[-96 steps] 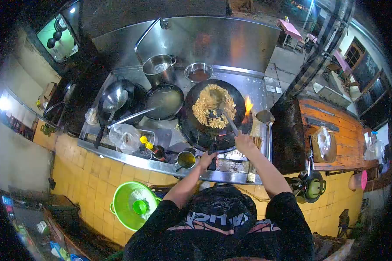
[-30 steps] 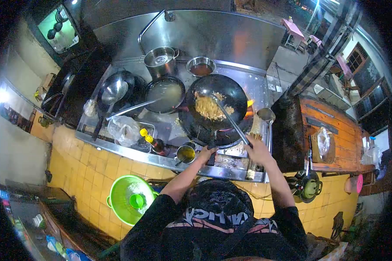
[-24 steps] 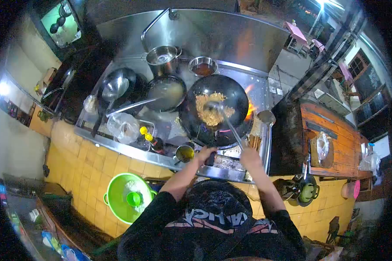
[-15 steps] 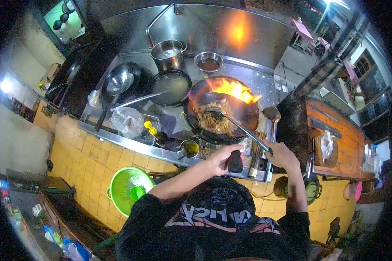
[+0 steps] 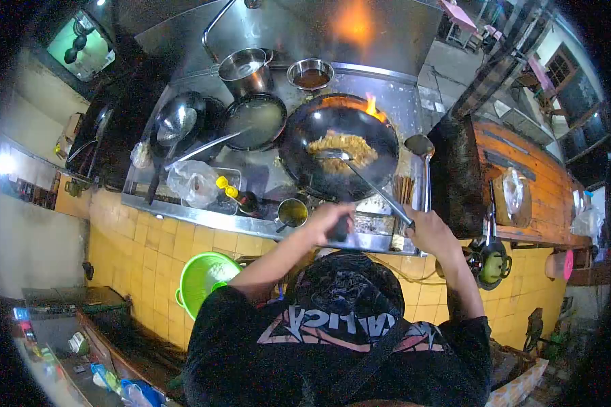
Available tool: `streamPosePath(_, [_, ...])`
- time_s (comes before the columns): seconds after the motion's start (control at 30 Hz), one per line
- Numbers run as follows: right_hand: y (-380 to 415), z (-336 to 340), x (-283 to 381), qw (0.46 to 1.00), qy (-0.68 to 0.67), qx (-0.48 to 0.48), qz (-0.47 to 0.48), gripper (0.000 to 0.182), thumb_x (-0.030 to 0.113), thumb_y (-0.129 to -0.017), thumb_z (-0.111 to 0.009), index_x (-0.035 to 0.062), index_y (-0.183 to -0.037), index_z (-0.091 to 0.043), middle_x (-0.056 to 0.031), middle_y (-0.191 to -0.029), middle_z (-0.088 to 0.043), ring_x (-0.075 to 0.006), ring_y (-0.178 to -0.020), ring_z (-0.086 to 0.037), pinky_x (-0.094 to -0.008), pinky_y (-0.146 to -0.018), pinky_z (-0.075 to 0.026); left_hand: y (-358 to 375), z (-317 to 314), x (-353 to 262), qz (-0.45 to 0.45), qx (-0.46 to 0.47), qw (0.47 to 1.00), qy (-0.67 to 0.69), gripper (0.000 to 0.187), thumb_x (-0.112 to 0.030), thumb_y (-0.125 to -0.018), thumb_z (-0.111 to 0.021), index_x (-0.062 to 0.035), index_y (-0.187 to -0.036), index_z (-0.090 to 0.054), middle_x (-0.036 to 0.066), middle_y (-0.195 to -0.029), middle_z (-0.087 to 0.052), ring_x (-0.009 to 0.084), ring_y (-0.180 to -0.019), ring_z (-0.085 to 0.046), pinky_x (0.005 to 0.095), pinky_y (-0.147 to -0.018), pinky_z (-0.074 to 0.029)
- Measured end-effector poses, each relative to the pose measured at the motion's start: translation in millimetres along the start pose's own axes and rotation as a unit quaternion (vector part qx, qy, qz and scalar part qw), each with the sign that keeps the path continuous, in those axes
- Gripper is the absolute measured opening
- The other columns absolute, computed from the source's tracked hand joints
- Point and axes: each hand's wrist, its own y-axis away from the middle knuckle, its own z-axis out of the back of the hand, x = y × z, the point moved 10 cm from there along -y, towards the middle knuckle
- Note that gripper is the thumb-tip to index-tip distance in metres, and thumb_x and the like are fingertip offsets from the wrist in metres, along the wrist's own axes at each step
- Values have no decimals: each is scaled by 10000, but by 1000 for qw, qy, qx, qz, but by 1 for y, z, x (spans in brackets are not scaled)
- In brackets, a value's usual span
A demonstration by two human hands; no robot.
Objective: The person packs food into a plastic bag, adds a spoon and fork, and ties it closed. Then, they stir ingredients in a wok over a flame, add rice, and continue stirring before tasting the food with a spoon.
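Note:
A black wok (image 5: 299, 152) sits on the burner with a mound of fried food, rice-like in look, (image 5: 356, 149) in its middle. Low flame (image 5: 373, 108) licks up past its far rim. At the near side of the wok, my left hand (image 5: 326, 222), slightly blurred, is closed around a dark wok handle (image 5: 339, 230). My right hand (image 5: 433, 234) grips the end of a long-handled metal wok spatula (image 5: 377, 190), whose head rests in the food. Beside the wok on the right lies a ladle (image 5: 421, 146).
Left of the wok are a pan of cloudy liquid (image 5: 261, 122), a steel pot (image 5: 244, 71) and a bowl of brown sauce (image 5: 311, 74). A yellow-capped bottle (image 5: 229, 188) and a metal cup (image 5: 292, 214) stand near the front edge. A green basket (image 5: 204, 281) is below left.
The wok has come down from a tilt to nearly level, and the tall flames have shrunk. The food has gathered in the middle. My left hand has shifted forward and left with the handle.

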Motion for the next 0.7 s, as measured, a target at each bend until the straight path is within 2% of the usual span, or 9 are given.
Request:
streamPosePath(0.03, [-1, 1, -5, 999, 42, -28, -9, 470, 131, -788, -479, 142, -1256, -443, -268, -799, -590, -406, -784, -597, -473, -705, -496, -22, 20, -5, -37, -6, 996, 82, 222, -260, -840, -556, -75, -720, -535, 44, -555, -544, 136, -486, -529, 274, -499, -453])
streamPosePath(0.1, [-12, -19, -24, 994, 93, -54, -24, 486, 110, -792, -467, 153, -1274, -427, -229, -746, -601, -392, -695, -612, -454, -644, -511, -6, 17, 6, -55, -58, 994, 68, 230, -251, -841, -554, -72, -697, -534, 40, -549, -537, 137, -475, -517, 272, -492, -443])
streamPosePath(0.17, [-16, -4, -32, 985, 128, -76, -91, 449, 135, -810, -467, 189, -1256, -460, -214, -718, -601, -372, -612, -609, -444, -587, -515, 31, -20, 27, -22, -13, 1000, 10, 263, -257, -852, -538, -56, -683, -535, 62, -572, -541, 157, -484, -530, 273, -489, -439])
streamPosePath(0.3, [22, 48, -30, 986, -8, -135, -94, 469, 157, -762, -602, 235, -1215, -509, -166, -757, -620, -361, -725, -602, -420, -641, -487, 25, -6, 60, 42, 0, 998, 52, 188, -213, -842, -551, -48, -752, -538, 66, -577, -535, 169, -503, -542, 297, -483, -473])
streamPosePath(0.37, [21, 44, -28, 983, -50, -145, -105, 448, 160, -759, -616, 217, -1195, -528, -174, -772, -619, -353, -734, -599, -420, -633, -476, -28, 36, 49, -80, -4, 997, 2, 115, -159, -848, -532, -48, -818, -523, 43, -569, -509, 159, -493, -530, 285, -450, -455])
streamPosePath(0.43, [-3, 14, -28, 979, -85, -162, -94, 470, 171, -767, -609, 215, -1218, -487, -167, -802, -612, -335, -741, -601, -422, -641, -498, -61, 64, 24, -188, -52, 981, -12, 165, -167, -831, -566, -29, -764, -504, 57, -588, -525, 165, -456, -524, 286, -423, -436])
streamPosePath(0.57, [-93, -78, -34, 984, 50, -161, -60, 476, 113, -850, -401, 124, -1321, -333, -201, -836, -573, -362, -689, -616, -438, -586, -517, -93, 76, 8, -195, -55, 979, 39, 145, -160, -839, -576, -54, -844, -477, 46, -630, -519, 153, -483, -526, 295, -427, -454])
streamPosePath(0.63, [-105, -98, -44, 984, 76, -108, -124, 519, 93, -830, -424, 70, -1334, -298, -225, -850, -586, -367, -709, -611, -432, -620, -508, -98, 78, 21, -140, -61, 988, 39, 196, -178, -829, -604, -61, -891, -460, 45, -655, -519, 146, -498, -531, 304, -414, -457])
streamPosePath(0.7, [-67, -90, -6, 962, 152, -216, -64, 545, 55, -811, -420, -10, -1331, -272, -211, -718, -592, -364, -650, -612, -436, -582, -507, -90, 83, 13, -171, -96, 980, -17, 188, -203, -838, -590, -60, -879, -475, 38, -653, -523, 145, -506, -537, 306, -412, -464])
